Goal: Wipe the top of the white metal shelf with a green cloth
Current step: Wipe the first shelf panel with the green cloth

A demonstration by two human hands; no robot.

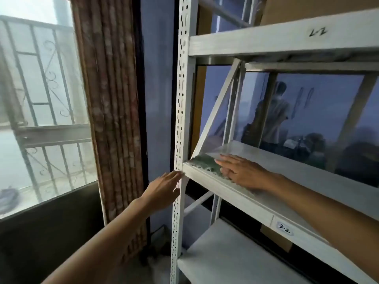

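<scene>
The white metal shelf (307, 177) fills the right half of the view, with its middle board at chest height. A green cloth (205, 161) lies flat on that board's near left corner. My right hand (242, 173) presses down on the cloth with straight fingers that point left. My left hand (164, 191) reaches toward the perforated front upright (181, 119). Its straight fingertips touch the upright just below the board's corner. Part of the cloth is hidden under my right hand.
Another shelf board (287, 37) hangs above, a lower one (225, 255) below, with cardboard boxes (276, 238) behind. A brown patterned curtain (110, 99) hangs left of the upright, beside a barred window (41, 99). Dark glass behind the shelf reflects a person (274, 115).
</scene>
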